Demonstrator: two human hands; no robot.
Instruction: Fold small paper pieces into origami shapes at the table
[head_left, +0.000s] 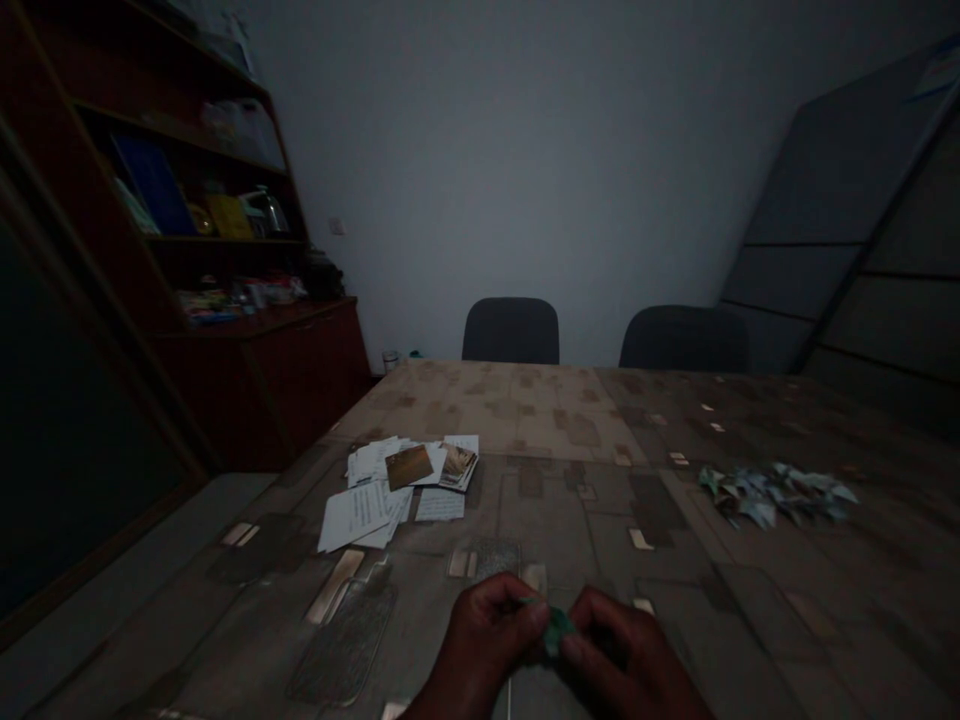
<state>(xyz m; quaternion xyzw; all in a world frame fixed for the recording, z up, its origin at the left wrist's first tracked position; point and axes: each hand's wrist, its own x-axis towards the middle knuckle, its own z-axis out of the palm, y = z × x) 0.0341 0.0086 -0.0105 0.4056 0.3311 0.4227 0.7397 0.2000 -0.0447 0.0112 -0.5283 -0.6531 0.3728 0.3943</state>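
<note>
At lower centre, left hand and right hand pinched a small green paper-like piece between fingertips; uneven tugging risked a tear, a slack pinch a drop onto the surface.

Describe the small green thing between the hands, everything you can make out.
The small green piece looks thin and creased, like folded paper, though the dim light hides any print or fine detail. It is held up near the table's near side, pinched between the left hand and the right hand. A narrow lighter green tip sticks out by the left fingers. The fingers cover part of it, so its full outline cannot be told.
</note>
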